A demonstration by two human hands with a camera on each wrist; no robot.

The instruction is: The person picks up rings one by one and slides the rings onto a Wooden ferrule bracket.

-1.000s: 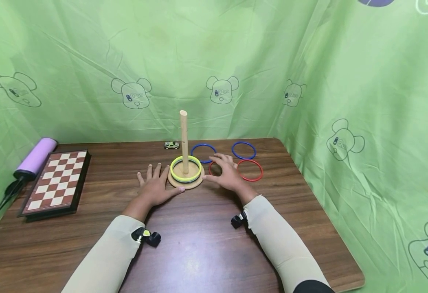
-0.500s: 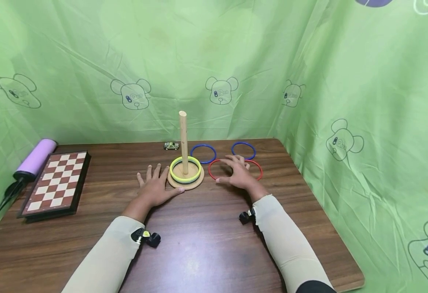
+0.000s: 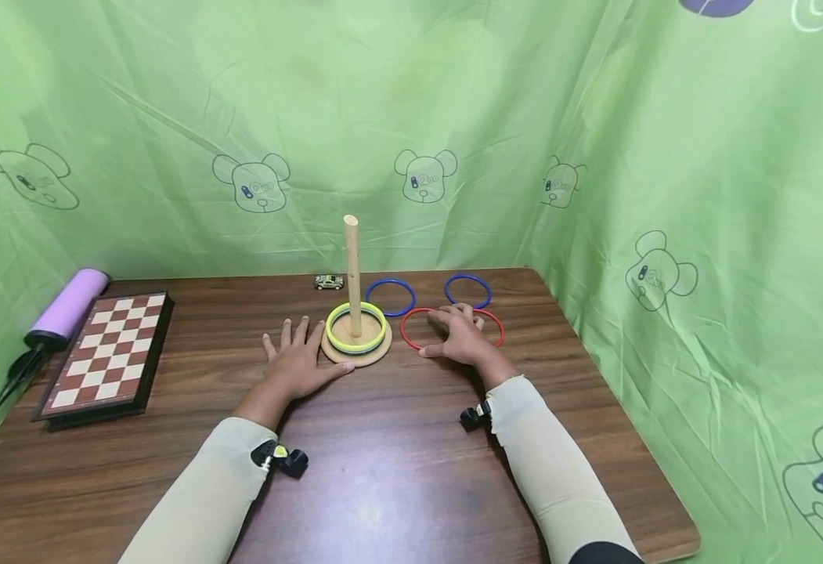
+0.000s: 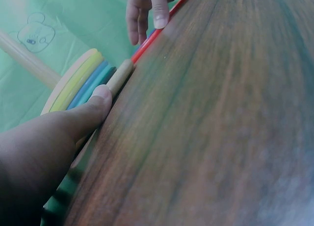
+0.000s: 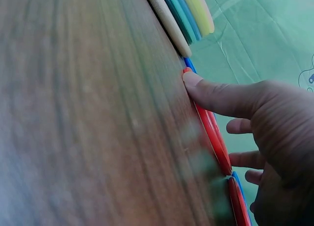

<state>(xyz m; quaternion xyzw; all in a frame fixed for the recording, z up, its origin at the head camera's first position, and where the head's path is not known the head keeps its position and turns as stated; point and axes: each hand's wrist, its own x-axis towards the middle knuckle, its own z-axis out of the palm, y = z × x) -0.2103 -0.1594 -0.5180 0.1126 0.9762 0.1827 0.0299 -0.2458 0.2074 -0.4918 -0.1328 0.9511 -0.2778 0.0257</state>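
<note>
A wooden post (image 3: 352,270) rises from a round wooden base (image 3: 376,356). A yellow ring (image 4: 81,79) lies on the base around the post, over blue and teal rings (image 4: 100,76). My left hand (image 3: 298,366) rests spread at the base's left side, its thumb against the front rim. Over the left of two red rings (image 3: 402,330) is my right hand (image 3: 462,337), thumb straight on the ring's near edge in the right wrist view. Its other fingers reach loosely over the ring's far side. The other red ring (image 3: 502,329) lies partly beneath this hand.
Two blue rings (image 3: 414,296) lie behind the red ones. A small toy car (image 3: 329,282) stands near the table's back edge. At left are a chessboard (image 3: 108,352) and a purple cylinder (image 3: 73,301) with a black end. Green curtains (image 3: 341,117) hang behind and at the sides.
My right hand has moved right, away from the base, and lowered onto the left red ring. My left hand has stayed at the base.
</note>
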